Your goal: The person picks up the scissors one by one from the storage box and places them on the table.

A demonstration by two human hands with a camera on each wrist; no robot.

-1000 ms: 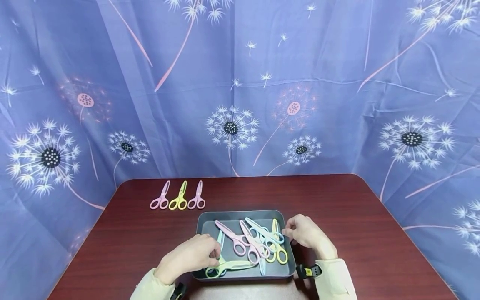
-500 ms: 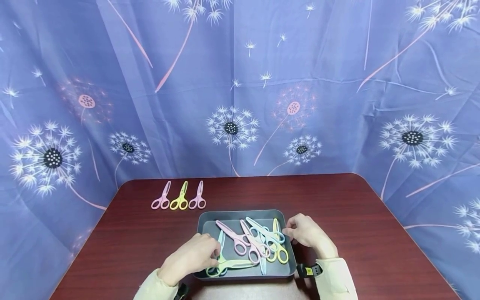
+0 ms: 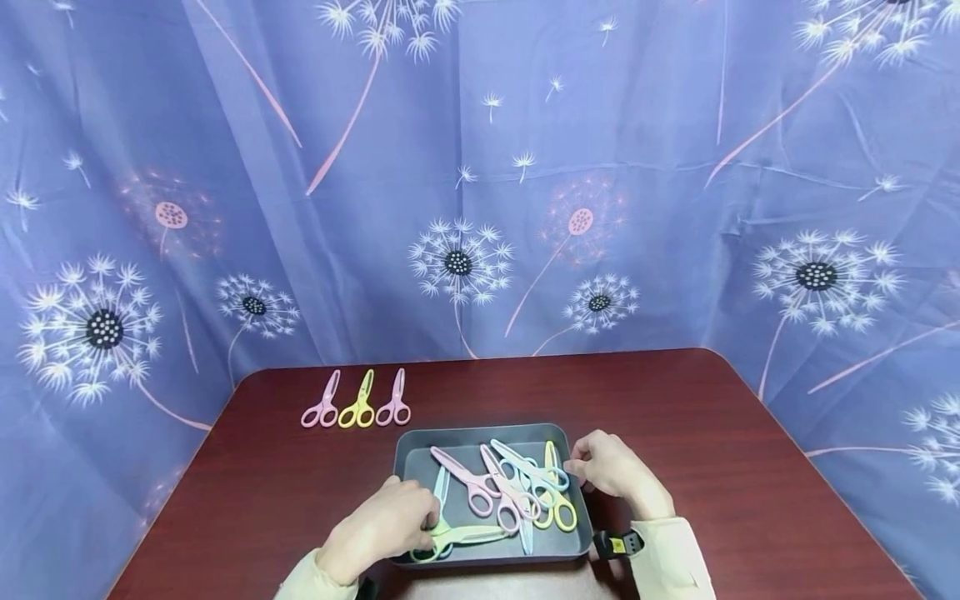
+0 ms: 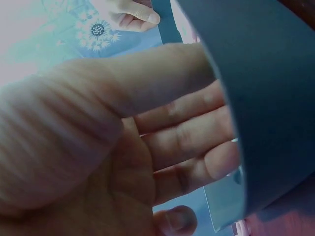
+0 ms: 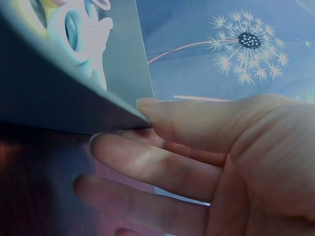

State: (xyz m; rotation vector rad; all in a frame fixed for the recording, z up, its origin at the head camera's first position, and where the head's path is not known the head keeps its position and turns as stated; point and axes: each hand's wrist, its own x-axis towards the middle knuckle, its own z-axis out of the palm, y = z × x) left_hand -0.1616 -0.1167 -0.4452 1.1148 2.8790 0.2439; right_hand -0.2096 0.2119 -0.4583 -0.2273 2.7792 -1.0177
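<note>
A grey rectangular tray holds pink, light blue, yellow and green scissors, some overlapping. My left hand reaches over its left wall, thumb and fingers at the handle end of the light green scissors, which lie near the front wall. In the left wrist view the tray wall hides those fingertips. Light blue scissors lie partly under the green pair. At the right wall, my right hand pinches the tray, its thumb at the rim and other fingers against the outside.
Two pink scissors and yellow scissors stand in a row on the dark red table, at the back left, blades pointing away. A blue dandelion-print cloth hangs behind the table.
The left hand has shifted slightly within the tray, its fingers staying at the green scissors. The right hand and the scissors keep their places; the head view has tilted a little.
</note>
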